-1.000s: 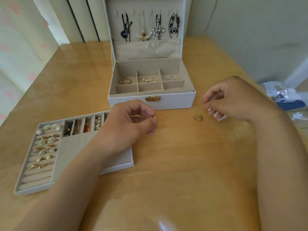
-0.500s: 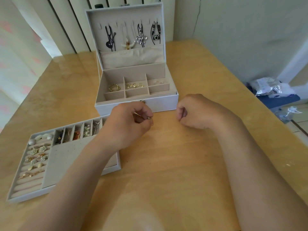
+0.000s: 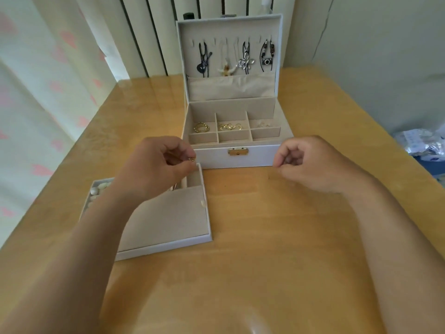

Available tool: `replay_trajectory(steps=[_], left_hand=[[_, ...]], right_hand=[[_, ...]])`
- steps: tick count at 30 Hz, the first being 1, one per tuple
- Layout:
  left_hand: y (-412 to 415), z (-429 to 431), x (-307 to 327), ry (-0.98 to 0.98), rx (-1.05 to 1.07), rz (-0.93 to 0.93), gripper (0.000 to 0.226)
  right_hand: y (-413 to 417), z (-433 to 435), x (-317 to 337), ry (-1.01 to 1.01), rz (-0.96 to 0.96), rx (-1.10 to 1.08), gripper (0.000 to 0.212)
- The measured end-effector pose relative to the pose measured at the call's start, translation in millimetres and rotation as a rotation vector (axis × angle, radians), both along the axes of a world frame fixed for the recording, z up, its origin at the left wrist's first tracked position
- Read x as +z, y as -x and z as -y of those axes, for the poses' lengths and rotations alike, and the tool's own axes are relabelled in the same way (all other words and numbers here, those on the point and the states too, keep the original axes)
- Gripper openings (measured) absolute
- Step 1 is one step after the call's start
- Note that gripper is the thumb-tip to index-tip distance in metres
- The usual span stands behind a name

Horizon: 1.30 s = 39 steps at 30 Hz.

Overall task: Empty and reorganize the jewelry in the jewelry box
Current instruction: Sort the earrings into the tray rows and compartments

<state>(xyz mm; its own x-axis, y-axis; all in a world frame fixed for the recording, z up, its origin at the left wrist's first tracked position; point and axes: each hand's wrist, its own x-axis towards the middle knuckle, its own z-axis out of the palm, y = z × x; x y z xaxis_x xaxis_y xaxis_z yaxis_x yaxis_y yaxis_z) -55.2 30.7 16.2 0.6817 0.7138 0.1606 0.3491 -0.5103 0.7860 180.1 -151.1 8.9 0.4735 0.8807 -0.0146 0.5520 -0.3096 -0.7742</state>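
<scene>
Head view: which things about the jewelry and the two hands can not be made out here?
- tray: the left forearm covers most compartments.
- small gold piece pinched by the left hand: too small to name.
- right hand: curled fingers hide whether it holds anything.
- jewelry box, back right compartment: pale contents too faint.
- bag: cut off by the right edge.
</scene>
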Motion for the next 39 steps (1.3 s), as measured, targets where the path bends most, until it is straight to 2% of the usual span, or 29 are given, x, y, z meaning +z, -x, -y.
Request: replay_trajectory(steps=[6,9,13,17,22,25,27,30,33,36,39], left_hand=[[14,-19,-17,-0.091,-0.027,-0.064,0.012],[13,-19,-25,-0.207,-0.075,-0.066,0.014],[14,-22,-26,-0.275,-0.113,-0.091,0.011],[22,-31,-24,-0.303,-0.004,-0.069,0.019],[27,-32,-23,-0.356,0.0,-0.104,0.02],[30,-31,-25,-0.387,0.006,-0.108,0.019],[34,-33,-25,-0.394,0.021,-0.094,0.019],[37,-36,-24,-0.397,0.006,-0.128,0.02],[39,-37,-25,-0.418,-0.039,-0.156,0.021],[39,-36,-26,-0.406,-0.05,-0.164,0.021],[40,-37,-26,-0.417,-0.041,-0.176,0.021]], right_hand=[[39,-25,-11,-0.192,-0.297,0.05,0.023],[54,-41,-20,-0.287,-0.416,0.034,0.023],[71,-58,-25,-0.357,-0.458,-0.003,0.019],[82,-67,-30,-0.375,-0.439,-0.044,0.021],[97,-83,-26,-0.366,-0.327,-0.023,0.017],[104,-92,-22,-0.312,-0.197,0.031,0.013],[105,-93,-22,-0.308,-0.13,0.024,0.021],[109,-88,-23,-0.287,0.118,0.015,0.027],[112,-87,-26,-0.131,0.295,0.119,0.029],[113,-90,-26,0.093,0.409,0.217,0.041],[117,-92,-19,0.222,0.46,0.253,0.054]])
